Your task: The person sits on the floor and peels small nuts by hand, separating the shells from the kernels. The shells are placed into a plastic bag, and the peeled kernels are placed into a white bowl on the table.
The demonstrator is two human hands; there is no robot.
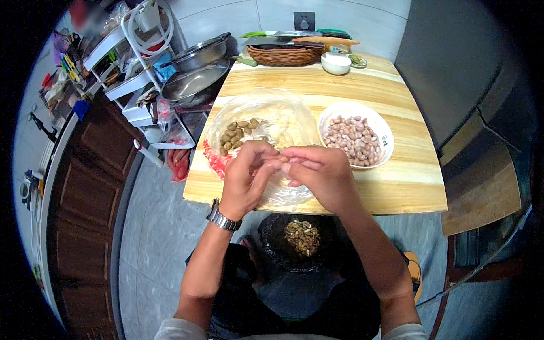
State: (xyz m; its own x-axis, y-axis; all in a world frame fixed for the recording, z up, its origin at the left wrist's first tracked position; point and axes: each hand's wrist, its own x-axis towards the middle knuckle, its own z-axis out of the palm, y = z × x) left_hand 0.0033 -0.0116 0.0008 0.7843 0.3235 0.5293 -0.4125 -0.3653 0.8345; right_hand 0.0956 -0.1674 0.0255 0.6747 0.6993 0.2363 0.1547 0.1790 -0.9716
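Note:
My left hand (250, 176) and my right hand (325, 174) meet above the near part of a clear plastic bag with red print (297, 106). Between their fingertips they pinch a small brown peanut (284, 159), mostly covered by the fingers. Several unshelled peanuts (231, 135) lie on the bag's left side. To the right of my hands, a white bowl (386, 127) holds many shelled, pinkish peanut kernels (350, 138). Below the table edge, peanut shells (302, 238) lie in a bin lined with a black bag (272, 250).
At the table's back are a wicker basket (282, 56) with a knife (272, 41) across it, a small white bowl (335, 67) and a green vegetable (246, 60). A white shelf rack (140, 80) and metal pans (195, 83) stand left. A dark cabinet (446, 63) borders the right.

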